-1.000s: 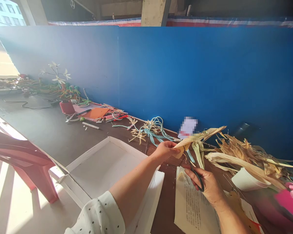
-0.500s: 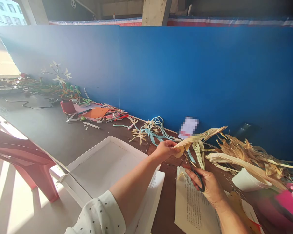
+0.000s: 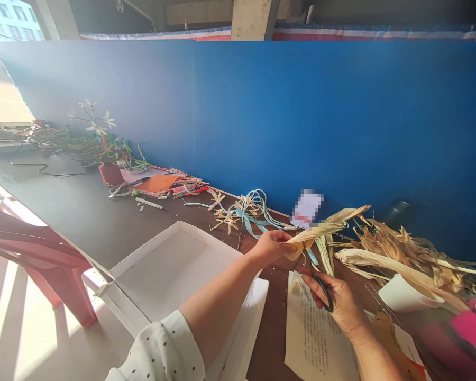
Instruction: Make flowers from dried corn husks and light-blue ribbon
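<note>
My left hand (image 3: 270, 246) pinches one end of a long dried corn husk (image 3: 328, 224) and holds it up above the table. My right hand (image 3: 338, 300) is closed round the black handles of a pair of scissors (image 3: 316, 275). The scissor blades reach up to the husk just right of my left fingers. Below both hands lies a printed sheet of paper (image 3: 315, 338).
A white shallow cardboard tray (image 3: 158, 275) lies at the left of my arms. A pile of dried husks (image 3: 404, 254) and a white cup (image 3: 400, 293) sit to the right. Ribbons and small straw flowers (image 3: 241, 209) lie along the blue partition (image 3: 301, 121). A red plastic chair (image 3: 35, 259) stands at far left.
The husk has tipped slightly flatter and my left hand has shifted a little to the right. My right hand keeps the scissors at the husk.
</note>
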Demonstrator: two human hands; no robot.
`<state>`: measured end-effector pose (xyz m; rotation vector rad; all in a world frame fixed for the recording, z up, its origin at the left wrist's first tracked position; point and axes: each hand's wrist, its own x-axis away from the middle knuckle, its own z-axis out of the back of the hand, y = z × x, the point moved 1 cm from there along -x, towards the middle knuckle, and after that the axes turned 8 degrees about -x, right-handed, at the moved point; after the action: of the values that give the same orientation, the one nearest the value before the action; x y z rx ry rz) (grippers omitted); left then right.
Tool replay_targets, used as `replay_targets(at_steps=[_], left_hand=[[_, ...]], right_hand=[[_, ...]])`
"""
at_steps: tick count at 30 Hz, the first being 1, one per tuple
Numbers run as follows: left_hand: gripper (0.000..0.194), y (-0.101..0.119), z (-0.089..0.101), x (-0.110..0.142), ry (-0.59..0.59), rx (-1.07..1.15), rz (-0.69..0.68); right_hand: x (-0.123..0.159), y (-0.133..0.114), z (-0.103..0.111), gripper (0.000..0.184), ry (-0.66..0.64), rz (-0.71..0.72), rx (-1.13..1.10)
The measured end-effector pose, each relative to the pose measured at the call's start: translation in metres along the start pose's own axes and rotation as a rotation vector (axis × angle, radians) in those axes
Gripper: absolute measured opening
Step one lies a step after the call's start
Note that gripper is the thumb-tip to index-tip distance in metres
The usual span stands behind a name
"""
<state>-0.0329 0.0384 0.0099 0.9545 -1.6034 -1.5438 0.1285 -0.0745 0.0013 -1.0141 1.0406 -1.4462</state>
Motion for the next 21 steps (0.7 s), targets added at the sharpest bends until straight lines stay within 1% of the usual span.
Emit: replay_targets(at_steps=[9,17,21], left_hand=[[0.026,0.0054,0.0004,0.0026,-0.019,0.011,0.0],[0.025,0.0087,0.0025,0.0024,-0.022,0.018,0.002],[0.026,0.0099,0.0036,0.0028,-0.028,0.015,-0.002]], right_hand=[[0.0035,-0.0013,0.0005,0.046,0.034,0.006,0.035],[0.0018,0.0001,0.0011,0.047,0.031,0.017,0.048],[0.0034,-0.0014,0.0008,0.047,0.013,0.009,0.012]])
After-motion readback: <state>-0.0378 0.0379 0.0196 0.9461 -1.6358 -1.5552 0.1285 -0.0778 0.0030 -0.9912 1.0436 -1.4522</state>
